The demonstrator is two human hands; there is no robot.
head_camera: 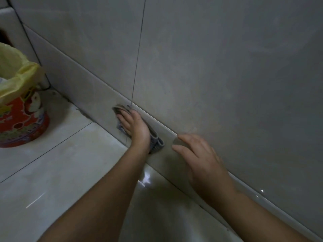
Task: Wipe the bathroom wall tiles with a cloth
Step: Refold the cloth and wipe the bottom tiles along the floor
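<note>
Nearest the camera, two bare forearms reach forward over the pale floor tiles (52, 172), which shine with a wet-looking glare between the arms. On the right, the right hand (204, 163) lies flat against the low skirting tile (167, 149) at the foot of the wall, its fingers (185, 138) straight and released, holding nothing; the fingertips rest just below the skirting's upper edge. Slightly farther along the same strip, the left hand (135, 126) presses the cloth (155, 141) against the skirting, palm down and fingers stretched flat over the fabric rather than clenched around it. The cloth is a grey, striped, bunched rag; one end shows beyond the fingertips near the vertical grout line (138, 55), and the other end sticks out beside the wrist, toward the right hand. The two hands are near each other but apart, with a bare stretch of skirting between them. Above the hands rise the large grey wall tiles (227, 67), matt and faintly streaked, split by the thin dark grout line that runs down to the cloth. Farther off to the left, in the corner where the floor meets the wall, stands a red patterned bin (21, 119) lined with a yellow plastic bag (15, 72) that folds over its rim. It is well apart from both hands.
</note>
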